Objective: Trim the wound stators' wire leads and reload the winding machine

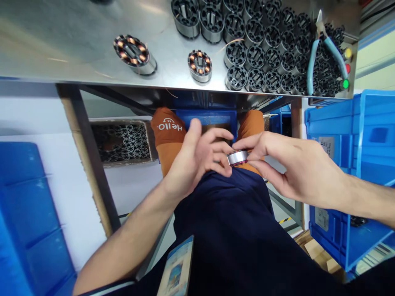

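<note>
Over my lap, my right hand (286, 168) pinches a motor stator (237, 158), a short metal ring with dark edges, between thumb and fingers. My left hand (205, 154) is beside it with the thumb raised and the fingers spread; its fingertips reach the ring's left side, and whether they touch it I cannot tell. On the metal bench above stand two stators wound with copper, one (135, 54) at the left and a smaller-looking one (200, 65) near the middle. Rows of stators without visible copper (236, 78) fill the bench's right part.
Cutting pliers with blue handles (313, 61) lie on the stator rows. Yellow, red and green buttons (348, 68) sit at the bench's right end. Blue bins (333, 123) stand at the right. Below the bench are a box of metal parts (149, 139) and a blue crate (206, 117).
</note>
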Motion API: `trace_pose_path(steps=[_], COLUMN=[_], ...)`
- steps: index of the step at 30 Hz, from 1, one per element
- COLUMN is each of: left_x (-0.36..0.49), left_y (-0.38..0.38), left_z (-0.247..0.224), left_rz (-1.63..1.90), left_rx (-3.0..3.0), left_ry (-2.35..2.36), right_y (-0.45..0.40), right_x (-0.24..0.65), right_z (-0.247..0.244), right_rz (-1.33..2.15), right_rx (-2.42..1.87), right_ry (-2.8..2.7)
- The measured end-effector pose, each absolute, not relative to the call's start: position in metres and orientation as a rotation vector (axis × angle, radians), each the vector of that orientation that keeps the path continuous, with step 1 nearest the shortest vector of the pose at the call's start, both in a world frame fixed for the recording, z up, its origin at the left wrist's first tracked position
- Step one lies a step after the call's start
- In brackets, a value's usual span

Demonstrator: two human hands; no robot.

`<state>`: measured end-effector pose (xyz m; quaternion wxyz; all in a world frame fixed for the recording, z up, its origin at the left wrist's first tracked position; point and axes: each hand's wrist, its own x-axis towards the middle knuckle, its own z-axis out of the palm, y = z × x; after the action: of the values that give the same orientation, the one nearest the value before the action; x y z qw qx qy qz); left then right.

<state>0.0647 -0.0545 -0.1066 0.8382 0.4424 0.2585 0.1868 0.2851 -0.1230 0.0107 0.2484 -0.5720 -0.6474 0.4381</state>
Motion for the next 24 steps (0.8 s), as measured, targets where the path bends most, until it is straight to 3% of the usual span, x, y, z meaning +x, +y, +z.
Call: trace_pose_path(steps=[3, 7, 10, 14, 16, 20, 24], left_x=[0.057, 0.059, 0.067, 0.068, 0.064, 0.054, 0.057], left_y=[-0.073, -0.095, -0.092, -0.076, -0.075, -0.089, -0.099], left_z=[-0.106, -0.100, -0.098, -0.105, -0.110, -0.105, -0.085], left_rz=[0.947, 1.245, 1.081, 0.313, 0.424, 1.127, 1.123], left_rx=[1.573, 2.057, 1.587, 0.833, 0.927, 1.848, 2.220], left_ry=[0.804, 0.626, 0.515, 0.378, 0.529, 0.863, 0.814], right_y=[-0.132, -0.132, -0.124, -0.124, -0.130, -0.143, -0.141], right_x=[0.292, 0.287, 0.278, 0.278, 0.284, 0.293, 0.290], right_z=[-0.002, -0.005, 0.003, 0.007, 0.004, -0.005, -0.009], right_rz=[1.389, 1.390, 1.070, 1.108, 1.213, 1.389, 1.444], right_rx=[-1.560, -1.519, -1.515, -1.472, -1.485, -1.535, -1.497], right_ry=[-1.678, -1.660, -1.873, -1.915, -1.872, -1.680, -1.585])
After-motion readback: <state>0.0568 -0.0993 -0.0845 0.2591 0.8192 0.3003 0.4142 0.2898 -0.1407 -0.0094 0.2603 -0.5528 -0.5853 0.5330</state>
